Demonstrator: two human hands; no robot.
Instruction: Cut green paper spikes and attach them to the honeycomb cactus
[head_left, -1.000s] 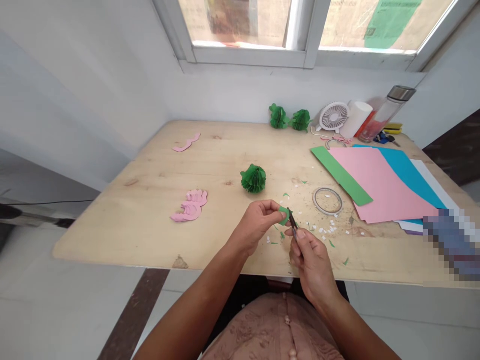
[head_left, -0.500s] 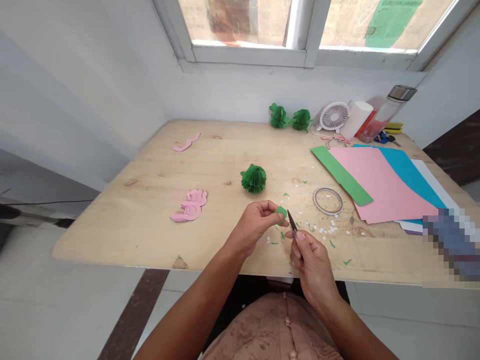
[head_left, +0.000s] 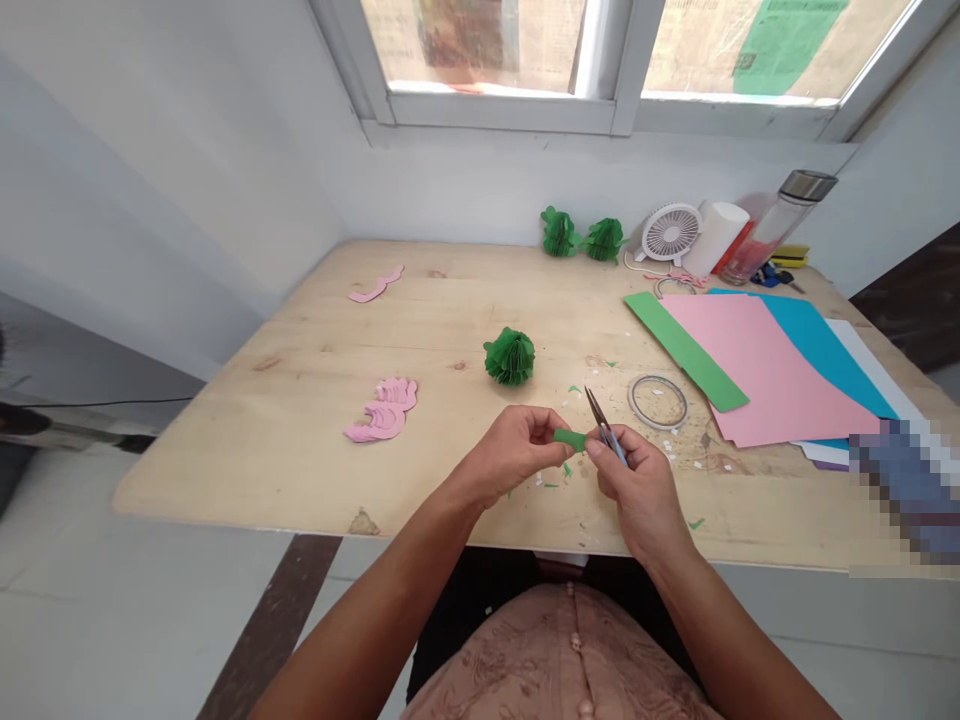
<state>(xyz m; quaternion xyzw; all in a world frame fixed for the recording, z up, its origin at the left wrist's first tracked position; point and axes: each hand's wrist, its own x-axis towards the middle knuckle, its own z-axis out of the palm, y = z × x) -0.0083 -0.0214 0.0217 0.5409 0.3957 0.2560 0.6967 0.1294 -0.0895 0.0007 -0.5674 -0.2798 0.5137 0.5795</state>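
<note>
My left hand (head_left: 517, 448) pinches one end of a small green paper strip (head_left: 570, 439) above the table's front part. The fingertips of my right hand (head_left: 637, 475) take the strip's other end. That same hand also keeps hold of a pair of scissors (head_left: 604, 425), whose dark blades point up and away from me, apart from the strip. Just beyond my hands stands a pleated green paper ball (head_left: 510, 357). Green and white paper scraps lie on the wood around my fingers.
A roll of tape (head_left: 658, 402) lies right of my hands. Further right are a green strip (head_left: 686, 352), pink sheets (head_left: 757, 370) and a blue sheet (head_left: 817, 350). Pink wavy cut-outs (head_left: 386, 415) lie left. A small fan (head_left: 671, 235) and a bottle (head_left: 780, 225) stand at the back.
The scissors have swung away from the green strip and now lie back in my right hand. My right fingertips have come up to the strip's end, which now stretches between both hands.
</note>
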